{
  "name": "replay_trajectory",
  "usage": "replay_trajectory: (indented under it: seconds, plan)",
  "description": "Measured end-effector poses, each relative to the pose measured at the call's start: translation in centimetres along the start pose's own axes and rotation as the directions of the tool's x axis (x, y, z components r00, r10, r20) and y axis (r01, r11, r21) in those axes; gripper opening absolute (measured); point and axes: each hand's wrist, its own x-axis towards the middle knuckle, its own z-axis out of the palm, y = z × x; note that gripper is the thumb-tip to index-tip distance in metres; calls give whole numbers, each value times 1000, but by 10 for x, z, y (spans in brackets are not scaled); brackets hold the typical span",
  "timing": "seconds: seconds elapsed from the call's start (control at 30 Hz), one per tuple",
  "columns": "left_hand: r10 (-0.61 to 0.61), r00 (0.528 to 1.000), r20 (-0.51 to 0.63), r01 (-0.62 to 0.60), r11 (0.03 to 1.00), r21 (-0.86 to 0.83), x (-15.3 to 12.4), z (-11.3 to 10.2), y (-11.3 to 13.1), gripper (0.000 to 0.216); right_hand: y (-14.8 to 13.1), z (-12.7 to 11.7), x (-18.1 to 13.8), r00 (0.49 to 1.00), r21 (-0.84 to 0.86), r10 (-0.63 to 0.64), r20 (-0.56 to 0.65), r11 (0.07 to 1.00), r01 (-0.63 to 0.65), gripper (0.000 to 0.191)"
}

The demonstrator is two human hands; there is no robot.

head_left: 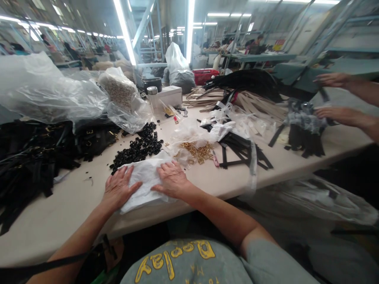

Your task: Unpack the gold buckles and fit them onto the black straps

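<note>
Our fingers (126,173) lie spread and flat. The left hand (118,189) and right hand (173,180) press the white sheet (146,177) beneath them, pinning it smooth against the bench (213,179). Just beyond them sit black rings (139,148), and to their right, gold buckles (199,152).

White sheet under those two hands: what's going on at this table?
A person at the long beige worktable has both hands flat, fingers spread, on a crumpled white sheet of thin wrapping: left hand on its left part, right hand on its right. Just beyond lie a heap of small black plastic rings and a pile of gold metal buckles. At the far right, another person's hands handle a bundle of black straps.
</note>
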Motion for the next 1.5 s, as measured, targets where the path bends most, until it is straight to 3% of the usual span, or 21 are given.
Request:
replay_trajectory:
  seconds: [0.13,0.3,0.37,0.47,0.57,0.67,0.73,0.8,0.87,0.97,1.03,1.1,1.2,1.27,1.37,1.43,1.5]
  plan:
    - [16,1000,-17,-16,1000,11,-1,3,-1,80,-8,3,24,990,22,-136,-31,990,137,64]
    - [51,998,-26,-50,998,32,5,10,-12,84,12,26,43,995,131,94,32,987,-98,80]
    - [78,997,-18,-77,995,59,11,2,-18,82,17,30,43,990,139,141,27,980,-143,81]
    - [182,980,-86,-175,981,83,30,-31,-16,68,17,31,41,993,96,118,14,988,-118,80]
    - [290,926,-242,-315,946,-72,59,-72,11,60,14,29,40,994,67,106,11,992,-106,79]
    - [271,930,-248,-360,805,-472,91,-90,63,56,13,30,41,992,66,122,7,990,-122,80]
    - [250,946,-205,-317,585,-747,109,-83,100,57,14,33,43,992,67,129,-11,990,-128,82]
    - [196,964,-179,-243,377,-894,125,-65,129,59,17,35,45,995,84,101,-22,992,-99,83]
    - [107,985,-135,-155,202,-967,137,-43,146,59,23,33,44,999,125,47,8,991,-48,79]
    - [-25,998,-65,-65,3,-998,150,-14,152,60,39,18,34,995,199,-32,99,980,11,60]
    - [-70,997,-44,-47,-45,-998,154,2,148,59,57,2,24,1000,255,-13,28,967,5,41]
    - [-72,997,-34,-38,-54,-998,155,12,145,57,80,-15,16,974,298,115,-194,953,-53,31]
    - [-31,999,-19,-21,-58,-998,152,19,144,54,122,-34,17,788,294,366,-494,924,-245,42]
    - [-8,1000,-11,-11,-60,-998,149,18,146,53,146,-38,27,709,252,445,-547,895,-367,55]
    - [-20,1000,-3,-5,-79,-997,147,13,147,51,162,-29,48,732,188,476,-487,876,-445,68]
    - [-48,999,1,-4,-107,-994,146,9,147,51,161,-15,58,803,130,427,-416,902,-412,65]
    - [-69,998,2,-7,-131,-991,146,3,146,50,156,-2,63,888,42,297,-351,953,-301,53]
